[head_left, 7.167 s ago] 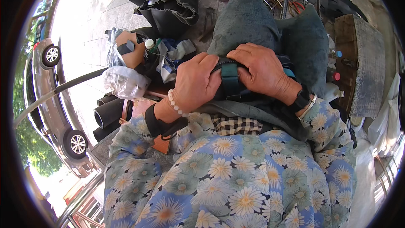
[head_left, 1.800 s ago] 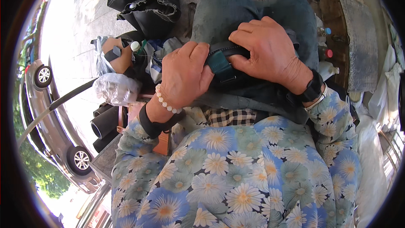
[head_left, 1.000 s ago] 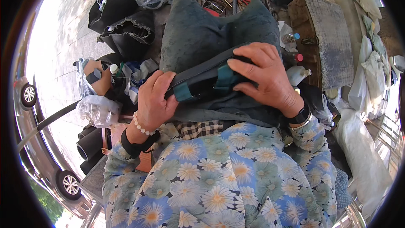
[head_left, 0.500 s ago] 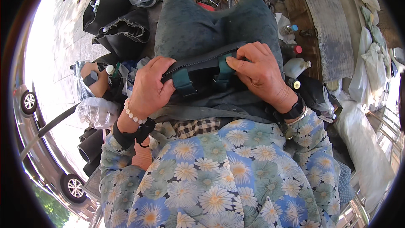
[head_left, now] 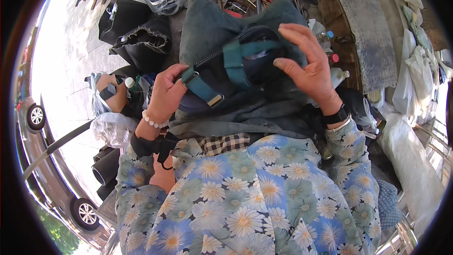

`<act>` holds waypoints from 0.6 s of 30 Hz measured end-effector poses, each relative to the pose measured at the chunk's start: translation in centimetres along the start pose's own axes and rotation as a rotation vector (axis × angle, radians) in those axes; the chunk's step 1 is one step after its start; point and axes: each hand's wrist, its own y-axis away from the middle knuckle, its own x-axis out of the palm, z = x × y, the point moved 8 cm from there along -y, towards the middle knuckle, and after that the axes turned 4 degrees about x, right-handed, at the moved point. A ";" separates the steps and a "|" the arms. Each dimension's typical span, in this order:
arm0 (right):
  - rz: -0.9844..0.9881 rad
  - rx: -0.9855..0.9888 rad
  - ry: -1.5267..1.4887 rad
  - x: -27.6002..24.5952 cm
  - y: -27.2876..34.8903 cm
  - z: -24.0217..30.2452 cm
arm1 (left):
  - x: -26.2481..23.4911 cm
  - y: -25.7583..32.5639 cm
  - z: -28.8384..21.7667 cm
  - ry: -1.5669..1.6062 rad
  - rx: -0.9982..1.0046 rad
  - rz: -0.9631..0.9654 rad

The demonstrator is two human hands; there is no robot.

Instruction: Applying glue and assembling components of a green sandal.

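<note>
Keep that pinch with the left hand (head_left: pixel 167 93) on one end of the strapped piece (head_left: pixel 235 63), and cup the curved end with the right hand (head_left: pixel 311 66) for less wobble: spread open beside it, can't tell if touching. Sitting between both hands, over the lap cloth (head_left: pixel 207 28). Blackish, toothed-looking edge, teal straps (head_left: pixel 204 89), metal buckle (head_left: pixel 215 100).

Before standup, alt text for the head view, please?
A person's left hand grips a dark item with green straps over dark grey cloth; the right hand is open by its other end. A wooden box stands to the right.
</note>
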 end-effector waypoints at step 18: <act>0.414 0.659 -1.110 10.9 -2.3 0.1 | 1.9 2.1 1.9 1.073 -0.385 -0.121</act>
